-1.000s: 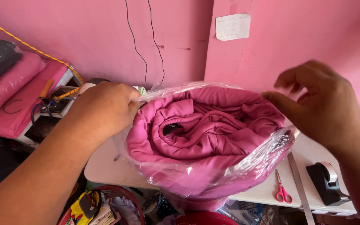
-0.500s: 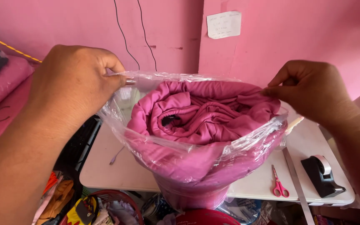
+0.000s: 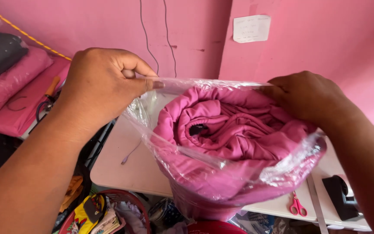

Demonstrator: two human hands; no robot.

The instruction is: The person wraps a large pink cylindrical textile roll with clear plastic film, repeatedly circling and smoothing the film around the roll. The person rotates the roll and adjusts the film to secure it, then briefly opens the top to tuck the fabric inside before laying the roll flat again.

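A clear plastic bag (image 3: 221, 171) holds a rolled pink garment (image 3: 234, 134) and hangs in front of me above the white table (image 3: 122, 169). My left hand (image 3: 102, 84) pinches the bag's open rim at its upper left, thumb and fingers closed on the plastic. On the upper right, my right hand (image 3: 306, 97) grips the rim, fingers curled over the edge and touching the cloth. The bag's mouth is stretched between both hands.
Pink scissors (image 3: 297, 206) and a black tape dispenser (image 3: 343, 197) lie on the table at lower right. Folded pink and dark bundles (image 3: 9, 82) are stacked at the left. A red basket (image 3: 109, 214) of cloth scraps stands below. A pink wall with a paper note (image 3: 251, 28) is behind.
Both hands have taken hold of the bag's rim and pulled it up around the garment. The right hand went from open fingers to gripping the edge; the bag shifted right.
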